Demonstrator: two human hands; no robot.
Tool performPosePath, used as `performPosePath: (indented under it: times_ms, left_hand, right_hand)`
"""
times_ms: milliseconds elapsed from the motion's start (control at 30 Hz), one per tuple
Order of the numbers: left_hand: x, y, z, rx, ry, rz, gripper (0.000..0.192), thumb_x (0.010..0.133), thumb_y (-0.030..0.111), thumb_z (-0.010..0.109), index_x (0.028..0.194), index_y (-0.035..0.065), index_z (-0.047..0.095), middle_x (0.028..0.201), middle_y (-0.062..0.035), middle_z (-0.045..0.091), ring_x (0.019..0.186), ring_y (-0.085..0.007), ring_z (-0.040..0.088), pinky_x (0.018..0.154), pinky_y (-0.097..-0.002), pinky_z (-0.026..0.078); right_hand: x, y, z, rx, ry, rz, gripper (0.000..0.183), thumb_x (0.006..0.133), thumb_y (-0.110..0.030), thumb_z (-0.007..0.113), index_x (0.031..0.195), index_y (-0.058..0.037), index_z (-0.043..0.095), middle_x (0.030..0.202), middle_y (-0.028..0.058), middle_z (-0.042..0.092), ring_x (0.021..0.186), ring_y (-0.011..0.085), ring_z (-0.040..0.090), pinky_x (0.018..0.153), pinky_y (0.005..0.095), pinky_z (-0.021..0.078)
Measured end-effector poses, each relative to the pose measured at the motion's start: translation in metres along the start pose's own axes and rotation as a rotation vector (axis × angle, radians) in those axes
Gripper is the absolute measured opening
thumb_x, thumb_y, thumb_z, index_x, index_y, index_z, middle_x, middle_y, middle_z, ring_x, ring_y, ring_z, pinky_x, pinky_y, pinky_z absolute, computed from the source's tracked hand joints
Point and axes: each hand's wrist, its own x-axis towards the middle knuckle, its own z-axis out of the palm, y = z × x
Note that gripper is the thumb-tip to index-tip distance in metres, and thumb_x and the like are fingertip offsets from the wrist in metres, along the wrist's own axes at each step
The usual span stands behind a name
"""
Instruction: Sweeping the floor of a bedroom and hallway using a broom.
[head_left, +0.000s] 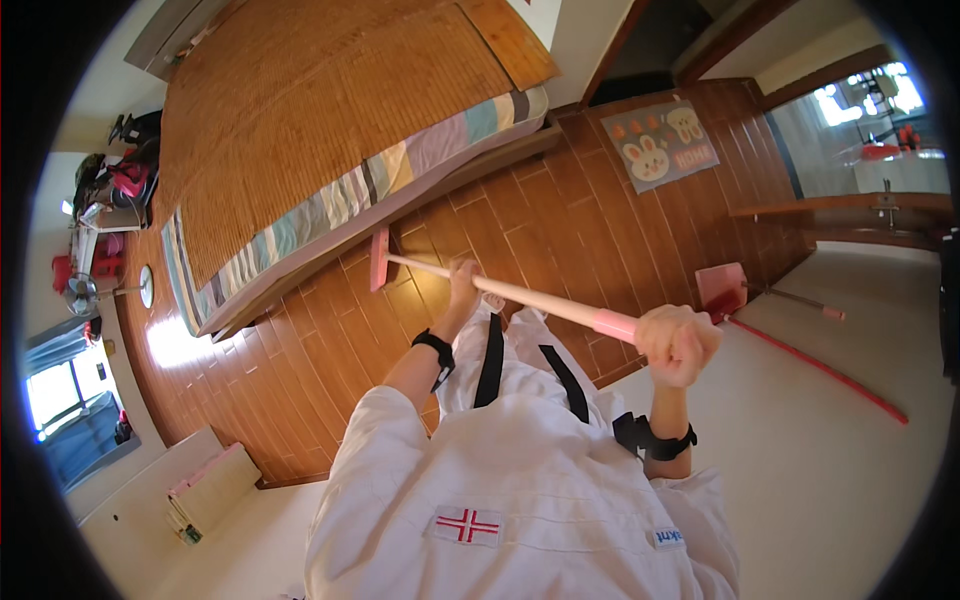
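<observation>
A long pale pink broom (540, 298) slants across the view in front of my white clothing. My left hand (465, 283) grips its pole partway down, nearer the broom head. My right hand (677, 343) is closed around the upper end, just past a brighter pink sleeve on the pole. The pink broom head (380, 259) rests by the lower side of the bed, over the brown plank-patterned floor (420, 315). Black straps circle both my wrists.
A bed with a brown woven mat (330, 120) stands ahead. A printed rug (660, 146) lies near a doorway. A pink dustpan (721, 287) and a red pole (821, 367) are at the right wall. A standing fan (84, 292) is far left.
</observation>
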Motion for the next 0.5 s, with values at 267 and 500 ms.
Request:
performPosePath:
  times_ms: [267, 500]
  left_hand:
    - [0.058, 0.026, 0.107, 0.046, -0.069, 0.432, 0.009, 0.063, 0.003, 0.058, 0.068, 0.0071, 0.051, 0.066, -0.0120, 0.053, 0.068, -0.0300, 0.049, 0.071, -0.0374, 0.039]
    - [0.065, 0.058, 0.178, 0.045, -0.330, 0.610, 0.010, 0.059, 0.003, 0.057, 0.065, 0.0093, 0.052, 0.063, -0.0096, 0.053, 0.070, -0.0297, 0.048, 0.068, -0.0370, 0.038]
  right_hand:
    - [-0.033, -0.037, -0.032, -0.261, 0.209, -0.148, 0.029, 0.086, -0.003, 0.030, 0.059, -0.0065, 0.023, 0.039, 0.0041, 0.034, 0.029, 0.0113, 0.032, 0.028, 0.0243, 0.0308]
    - [-0.079, -0.063, -0.057, -0.354, 0.469, -0.161, 0.038, 0.090, -0.010, 0.028, 0.052, -0.0103, 0.022, 0.036, 0.0028, 0.028, 0.030, 0.0097, 0.025, 0.032, 0.0244, 0.0232]
